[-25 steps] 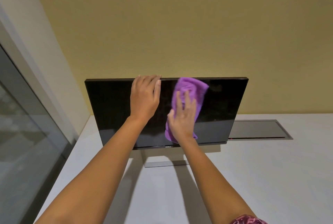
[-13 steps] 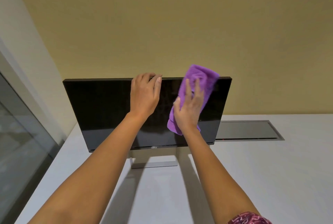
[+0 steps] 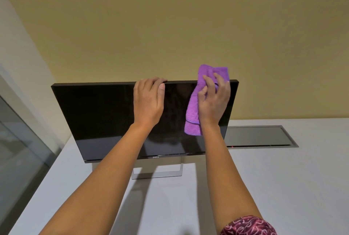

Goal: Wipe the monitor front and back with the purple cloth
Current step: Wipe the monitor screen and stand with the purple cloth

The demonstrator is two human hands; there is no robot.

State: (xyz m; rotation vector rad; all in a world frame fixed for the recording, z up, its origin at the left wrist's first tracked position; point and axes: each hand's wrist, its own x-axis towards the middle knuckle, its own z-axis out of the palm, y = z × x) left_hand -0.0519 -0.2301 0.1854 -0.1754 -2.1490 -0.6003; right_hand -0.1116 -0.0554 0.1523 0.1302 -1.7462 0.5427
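A black monitor stands upright on its silver stand on a white desk, its dark screen facing me. My left hand grips the middle of the monitor's top edge, fingers curled over it. My right hand presses the purple cloth against the upper right part of the screen. The cloth's top sticks up above the monitor's top edge near the right corner, and its lower end hangs down over the screen. The monitor's back is hidden.
The white desk runs to a yellow wall behind. A grey metal cable hatch lies flush in the desk to the right of the monitor. A glass partition borders the desk on the left.
My right hand has slid the purple cloth up and to the right across the screen, so its top now passes the monitor's upper edge. My left hand has kept its grip.
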